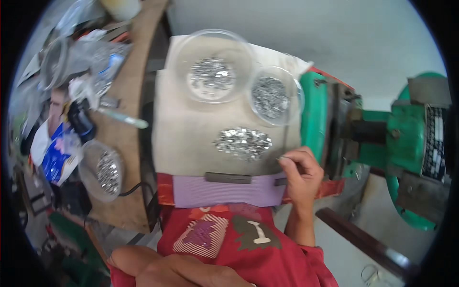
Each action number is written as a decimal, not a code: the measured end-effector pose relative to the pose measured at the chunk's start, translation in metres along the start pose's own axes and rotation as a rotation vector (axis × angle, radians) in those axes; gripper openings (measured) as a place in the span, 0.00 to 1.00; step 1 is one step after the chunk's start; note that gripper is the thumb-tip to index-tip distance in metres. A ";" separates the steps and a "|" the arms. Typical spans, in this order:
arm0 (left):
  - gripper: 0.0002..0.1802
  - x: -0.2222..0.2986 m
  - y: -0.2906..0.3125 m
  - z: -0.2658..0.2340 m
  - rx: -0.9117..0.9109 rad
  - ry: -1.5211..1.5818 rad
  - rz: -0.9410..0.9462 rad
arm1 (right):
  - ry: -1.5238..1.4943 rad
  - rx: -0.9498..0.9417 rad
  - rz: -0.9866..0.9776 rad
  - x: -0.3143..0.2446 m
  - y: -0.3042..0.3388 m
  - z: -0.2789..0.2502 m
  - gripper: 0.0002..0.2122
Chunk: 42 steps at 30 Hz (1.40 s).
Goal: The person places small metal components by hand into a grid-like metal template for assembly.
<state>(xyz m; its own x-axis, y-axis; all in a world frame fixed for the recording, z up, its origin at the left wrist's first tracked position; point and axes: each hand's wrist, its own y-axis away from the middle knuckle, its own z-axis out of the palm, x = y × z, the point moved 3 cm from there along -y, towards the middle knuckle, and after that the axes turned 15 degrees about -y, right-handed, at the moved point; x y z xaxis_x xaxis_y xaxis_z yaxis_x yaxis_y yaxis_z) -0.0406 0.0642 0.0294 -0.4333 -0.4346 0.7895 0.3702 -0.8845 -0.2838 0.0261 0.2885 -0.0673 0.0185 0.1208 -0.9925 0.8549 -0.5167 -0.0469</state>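
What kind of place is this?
It looks like a small workshop, perhaps for metalwork. There's a heavy green machine, a pile of tiny shiny pieces, and a big clear tub holding more.

Right grip point(303, 170): anything pinched, too small to tell
Left arm point(155, 268): cut off, lower edge
Silver pieces point(244, 143): individual shapes blurred, frame centre

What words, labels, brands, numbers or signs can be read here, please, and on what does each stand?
None can be read with certainty.
Blue-and-white package: any print is too small and blurred.
Black-and-white panel on the green machine: pale marks, too blurred.
Red garment: a pale shape; I cannot tell whether it is a letter.
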 end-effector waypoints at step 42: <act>0.11 0.026 -0.009 -0.016 -0.122 0.067 0.320 | 0.582 -0.066 -0.413 -0.006 -0.090 0.003 0.03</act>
<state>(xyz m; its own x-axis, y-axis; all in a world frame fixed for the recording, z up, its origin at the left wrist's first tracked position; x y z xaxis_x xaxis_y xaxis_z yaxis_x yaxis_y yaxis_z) -0.0684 0.0586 0.0434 -0.3657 -0.6998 0.6136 0.3972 -0.7136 -0.5770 -0.0524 0.3321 -0.0577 -0.0558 0.7376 -0.6729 0.8808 -0.2810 -0.3811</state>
